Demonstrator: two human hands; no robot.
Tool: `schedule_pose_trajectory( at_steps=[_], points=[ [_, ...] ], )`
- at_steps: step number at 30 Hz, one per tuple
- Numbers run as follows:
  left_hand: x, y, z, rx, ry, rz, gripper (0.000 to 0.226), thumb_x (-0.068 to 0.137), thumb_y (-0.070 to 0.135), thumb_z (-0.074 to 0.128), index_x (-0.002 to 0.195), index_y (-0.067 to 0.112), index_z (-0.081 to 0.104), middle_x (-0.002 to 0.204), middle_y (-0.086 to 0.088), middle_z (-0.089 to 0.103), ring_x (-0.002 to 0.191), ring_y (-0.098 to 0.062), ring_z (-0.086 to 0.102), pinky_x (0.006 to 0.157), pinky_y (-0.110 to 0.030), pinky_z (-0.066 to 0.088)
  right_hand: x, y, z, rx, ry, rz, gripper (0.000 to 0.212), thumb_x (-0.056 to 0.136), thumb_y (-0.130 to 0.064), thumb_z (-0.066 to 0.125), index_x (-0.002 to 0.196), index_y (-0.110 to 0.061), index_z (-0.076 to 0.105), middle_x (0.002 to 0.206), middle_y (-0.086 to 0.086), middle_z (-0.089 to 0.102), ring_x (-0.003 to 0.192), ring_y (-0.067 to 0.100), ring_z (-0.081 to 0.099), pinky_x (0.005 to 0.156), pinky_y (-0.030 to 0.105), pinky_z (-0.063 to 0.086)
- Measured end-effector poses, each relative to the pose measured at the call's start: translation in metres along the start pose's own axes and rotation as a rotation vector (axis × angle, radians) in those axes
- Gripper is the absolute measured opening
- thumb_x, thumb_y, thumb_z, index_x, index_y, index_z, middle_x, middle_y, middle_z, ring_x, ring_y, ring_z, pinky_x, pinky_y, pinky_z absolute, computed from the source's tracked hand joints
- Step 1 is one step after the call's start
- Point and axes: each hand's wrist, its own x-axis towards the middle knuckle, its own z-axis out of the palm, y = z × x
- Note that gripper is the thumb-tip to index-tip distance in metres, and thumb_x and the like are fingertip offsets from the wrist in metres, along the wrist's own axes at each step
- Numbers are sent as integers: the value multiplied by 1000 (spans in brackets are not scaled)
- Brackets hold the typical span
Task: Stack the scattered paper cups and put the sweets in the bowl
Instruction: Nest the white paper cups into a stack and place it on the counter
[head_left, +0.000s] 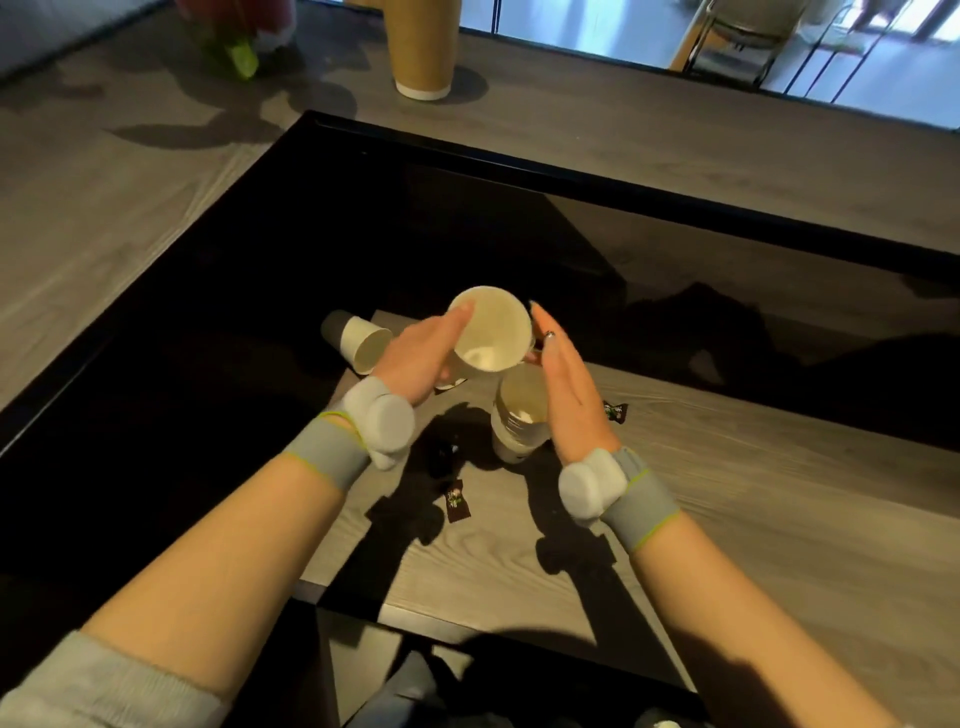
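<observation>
Paper cup (492, 332) hovers above the cup stack (519, 415); left hand (421, 358) grips it, right hand (569, 400), fingers straight, seemingly touches it.

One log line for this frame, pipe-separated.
step: stacking | left hand grips white paper cup | right hand flat against it | held over upright stack of white paper cups | dark-wrapped sweet on wooden table

1 tilted cup (491, 330) hangs above the upright stack (519, 418), 1 toppled cup (359, 342) left, dark sweets (457, 503) around it.

The right hand (569, 400) half hides one sweet (618, 413).
</observation>
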Motion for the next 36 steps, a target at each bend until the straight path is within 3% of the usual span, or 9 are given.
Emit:
schedule_pose_trajectory(
  at_steps=[4, 10, 13, 16, 19, 22, 26, 32, 36],
  points=[
    [-5, 35, 21, 233, -41, 107, 73, 85, 70, 11, 117, 22, 56, 103, -5, 58, 96, -27, 55, 88, -40, 42, 1, -11, -8, 141, 141, 7, 47, 95, -49, 23, 141, -39, 31, 145, -10, 40, 132, 10, 39, 111, 42, 35],
    [-16, 44, 51, 148, -73, 73, 71, 91, 62, 8, 127, 19, 52, 124, -12, 54, 119, -30, 46, 104, -43, 33, -2, 6, -20, -56, 266, 4, 47, 95, -47, 22, 139, -36, 33, 141, -5, 45, 128, 14, 44, 105, 36, 38],
    [-20, 34, 66, 68, 50, -1, 52, 98, 45, 20, 136, 17, 41, 145, -10, 33, 136, -28, 27, 113, -47, 22, -2, 19, -11, -239, 230, 40, 43, 100, -36, 22, 142, -33, 31, 136, 1, 47, 123, 17, 43, 101, 30, 33],
    [-13, 9, 78, 108, 25, -32, 45, 99, 36, 22, 144, 30, 30, 156, -5, 18, 143, -27, 14, 117, -46, 14, 1, 34, -4, -603, 185, 64, 43, 99, -34, 25, 142, -33, 28, 131, 3, 39, 117, 17, 34, 93, 29, 25],
    [-8, -11, 84, 24, -56, -94, 49, 98, 41, 18, 145, 29, 28, 157, -4, 21, 145, -24, 15, 119, -41, 10, 2, 50, 0, -725, 59, 68, 45, 99, -32, 25, 144, -33, 25, 148, 5, 26, 136, 22, 22, 108, 39, 21],
    [-8, -15, 86, -129, -98, -89, 46, 102, 31, 22, 144, 17, 33, 152, -4, 32, 141, -18, 27, 112, -25, 17, 8, 56, -2, -588, 17, 30, 42, 100, -28, 27, 141, -26, 32, 147, 7, 30, 135, 23, 29, 108, 36, 27],
    [-4, -17, 82, -184, -63, -89, 46, 101, 33, 24, 142, 15, 36, 149, -6, 38, 139, -20, 32, 110, -25, 21, 17, 52, 2, -306, -7, 35, 36, 100, -26, 29, 133, -16, 42, 135, 10, 42, 119, 19, 45, 93, 21, 30],
    [9, -27, 67, -264, 8, -103, 57, 96, 49, 23, 139, 17, 42, 144, -6, 45, 134, -19, 40, 116, -36, 26, 40, 47, 17, -294, -67, -24, 32, 100, -27, 29, 125, -12, 43, 123, 11, 48, 103, 16, 47, 85, 25, 34],
    [13, -34, 58, -258, -3, -56, 49, 100, 39, 20, 142, 18, 34, 145, -2, 40, 124, -1, 32, 102, -18, 20, 50, 43, 21, -162, -149, 18, 26, 100, -31, 30, 120, -20, 43, 119, 6, 49, 106, 20, 50, 89, 31, 42]
  ],
)
